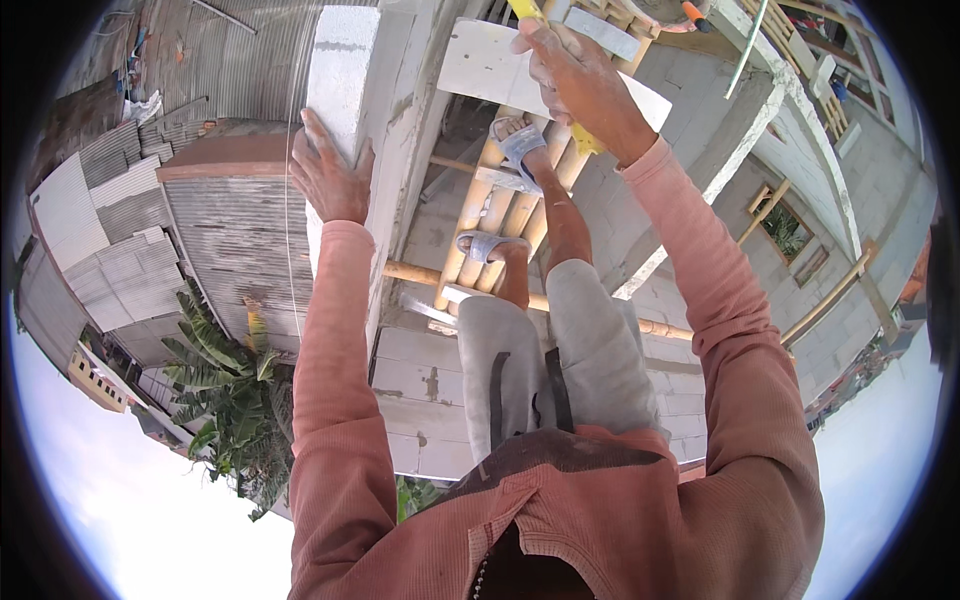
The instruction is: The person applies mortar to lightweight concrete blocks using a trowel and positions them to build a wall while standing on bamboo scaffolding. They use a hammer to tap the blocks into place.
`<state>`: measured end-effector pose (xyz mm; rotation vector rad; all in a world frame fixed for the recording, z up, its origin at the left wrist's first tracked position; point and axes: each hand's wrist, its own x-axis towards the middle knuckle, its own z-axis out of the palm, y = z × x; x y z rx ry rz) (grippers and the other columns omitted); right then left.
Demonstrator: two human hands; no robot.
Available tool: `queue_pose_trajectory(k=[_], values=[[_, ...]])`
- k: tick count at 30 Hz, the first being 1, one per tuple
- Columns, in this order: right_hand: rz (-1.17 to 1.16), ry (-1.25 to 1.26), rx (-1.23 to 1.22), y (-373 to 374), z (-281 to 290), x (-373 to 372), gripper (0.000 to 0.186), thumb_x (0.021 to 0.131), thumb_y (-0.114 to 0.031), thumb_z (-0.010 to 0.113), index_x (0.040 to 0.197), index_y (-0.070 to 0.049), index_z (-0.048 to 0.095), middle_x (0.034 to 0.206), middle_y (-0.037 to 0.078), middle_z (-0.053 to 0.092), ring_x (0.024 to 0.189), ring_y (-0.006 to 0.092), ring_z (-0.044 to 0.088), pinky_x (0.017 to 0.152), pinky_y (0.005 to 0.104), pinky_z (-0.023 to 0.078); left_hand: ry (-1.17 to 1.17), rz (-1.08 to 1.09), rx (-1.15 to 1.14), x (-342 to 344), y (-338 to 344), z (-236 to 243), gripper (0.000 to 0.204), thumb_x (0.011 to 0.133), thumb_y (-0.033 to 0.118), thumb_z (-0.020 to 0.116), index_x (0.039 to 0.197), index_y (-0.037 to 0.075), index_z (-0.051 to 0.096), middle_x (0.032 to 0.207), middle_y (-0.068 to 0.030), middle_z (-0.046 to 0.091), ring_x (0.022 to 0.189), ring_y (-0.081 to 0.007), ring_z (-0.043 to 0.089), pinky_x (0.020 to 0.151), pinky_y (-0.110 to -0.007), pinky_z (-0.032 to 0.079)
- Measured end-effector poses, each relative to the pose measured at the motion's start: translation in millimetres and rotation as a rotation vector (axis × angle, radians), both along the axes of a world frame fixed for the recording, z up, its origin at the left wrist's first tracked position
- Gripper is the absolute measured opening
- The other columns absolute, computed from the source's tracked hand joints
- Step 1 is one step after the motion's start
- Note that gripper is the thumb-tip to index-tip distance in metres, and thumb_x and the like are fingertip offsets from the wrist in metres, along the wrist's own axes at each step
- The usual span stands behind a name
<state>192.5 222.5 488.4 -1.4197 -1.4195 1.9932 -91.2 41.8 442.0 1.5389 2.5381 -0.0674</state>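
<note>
My left hand (pixel 330 170) grips the edge of a white block wall top (pixel 338 70) along the left, thumb and fingers on either side, beside a thin taut string (pixel 291 250). My right hand (pixel 565 80) is closed round a long yellow tool (pixel 585 137), held over a white board (pixel 470 55); the tool's full shape is hidden. Below, my sandalled feet (pixel 515 150) stand on bamboo poles (pixel 495 210) laid side by side, with small white pieces among them.
Bamboo cross poles (pixel 665 330), pale block walls (pixel 420 380) and a rough concrete beam (pixel 745 130) surround the drop below. Corrugated roofs (pixel 225 220) and banana plants (pixel 210 370) lie beyond the left wall. A small window opening (pixel 783 230) is at the right. An orange-tipped object (pixel 693 15) sits at the top.
</note>
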Motion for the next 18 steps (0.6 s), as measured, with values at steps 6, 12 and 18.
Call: queue_pose_trajectory(k=[6,12,18], values=[[0.165,0.896,-0.946,139,-175,43,0.033,0.105,-0.039,0.047,0.104,-0.010,0.063,0.082,-0.001,0.064,0.067,0.0262,0.060,0.063,0.0407,0.051,-0.019,-0.013,0.023,23,11,-21,0.108,0.083,0.046,0.078,0.164,0.018,0.012,0.149,-0.0237,0.035,0.132,-0.0438,0.037,0.113,-0.055,0.028],[1.199,-0.098,0.393,128,-104,-60,0.046,0.085,-0.029,0.065,0.121,-0.001,0.060,0.110,0.022,0.066,0.097,0.0319,0.066,0.082,0.0445,0.052,0.035,-0.008,-0.023,-10,-18,-2,0.107,0.083,0.047,0.077,0.164,0.020,0.013,0.149,-0.0226,0.035,0.134,-0.0432,0.035,0.113,-0.056,0.027],[0.802,0.046,0.274,127,-84,-52,0.038,0.096,-0.040,0.058,0.107,-0.003,0.060,0.084,0.006,0.053,0.070,0.0178,0.051,0.060,0.0338,0.042,-0.010,-0.015,0.004,9,5,-6,0.105,0.083,0.044,0.077,0.163,0.021,0.013,0.147,-0.0194,0.039,0.132,-0.0408,0.040,0.114,-0.055,0.028]])
